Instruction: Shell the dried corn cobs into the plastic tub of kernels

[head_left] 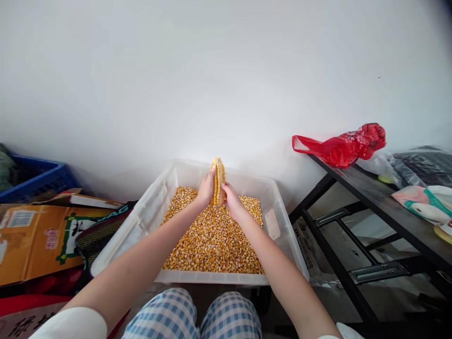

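Observation:
An ear of corn [217, 183] stands upright between my hands, above the far half of a clear plastic bin [150, 214]. Yellow kernels run in rows along it, and a paler strip shows on its right side. My left hand [205, 188] is closed on the ear's left side, the thumb pressed along it. From the right, my right hand [232, 197] grips the ear lower down with its thumb against the kernels. The fingers behind the cob are hidden. Loose corn kernels [212, 240] cover the bin's floor in a thick layer.
A black folding table [381, 193] stands at right, with a red plastic bag [353, 143] and a pink and green packet [427, 202] on top. Left of the bin are a cardboard box [38, 235], a black mesh bag [99, 235] and a blue crate [42, 172]. A white wall [212, 84] rises behind.

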Demonstrator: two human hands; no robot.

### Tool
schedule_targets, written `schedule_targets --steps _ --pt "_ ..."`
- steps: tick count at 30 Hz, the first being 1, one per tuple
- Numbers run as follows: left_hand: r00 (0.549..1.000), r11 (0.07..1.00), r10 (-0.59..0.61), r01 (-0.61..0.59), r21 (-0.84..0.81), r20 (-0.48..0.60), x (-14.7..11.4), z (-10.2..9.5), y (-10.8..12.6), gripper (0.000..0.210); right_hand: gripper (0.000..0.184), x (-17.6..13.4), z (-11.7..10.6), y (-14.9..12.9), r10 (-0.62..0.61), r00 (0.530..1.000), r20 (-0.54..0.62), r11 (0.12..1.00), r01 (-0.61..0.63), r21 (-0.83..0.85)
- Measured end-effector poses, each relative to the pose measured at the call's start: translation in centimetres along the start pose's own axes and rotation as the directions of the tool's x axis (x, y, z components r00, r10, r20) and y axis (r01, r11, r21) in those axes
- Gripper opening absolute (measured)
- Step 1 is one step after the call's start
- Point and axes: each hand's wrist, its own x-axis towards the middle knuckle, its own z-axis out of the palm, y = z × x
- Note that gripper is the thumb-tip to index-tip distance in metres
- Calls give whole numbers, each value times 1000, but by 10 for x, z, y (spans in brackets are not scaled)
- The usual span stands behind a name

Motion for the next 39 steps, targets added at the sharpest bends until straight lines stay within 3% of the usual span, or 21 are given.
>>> schedule_targets --steps 8,12,16,24,34,39 --pt "992 983 -92 105 -148 90 -1 1 7 57 40 -5 3 -8 -110 993 32 993 111 -43" --pt "998 992 -24 32 -122 66 -7 8 1 55 39 -7 5 -3 -234 972 6 958 232 -170" --pt "998 996 67 -67 -67 7 -11 10 -5 51 38 -9 4 2 -408 913 4 828 372 -419" --pt "994 994 107 -107 -14 -17 -12 12 -6 48 40 -13 4 1 -398 916 -41 688 269 -674" --pt "999 999 34 -34 -1 -3 -8 7 -9 53 37 -15 4 -4 -395 917 -49 727 280 -627" --pt "1000 999 26 -25 -34 12 -7 7 -8 56 39 -9 3 -2 -427 903 -53 795 347 -498"
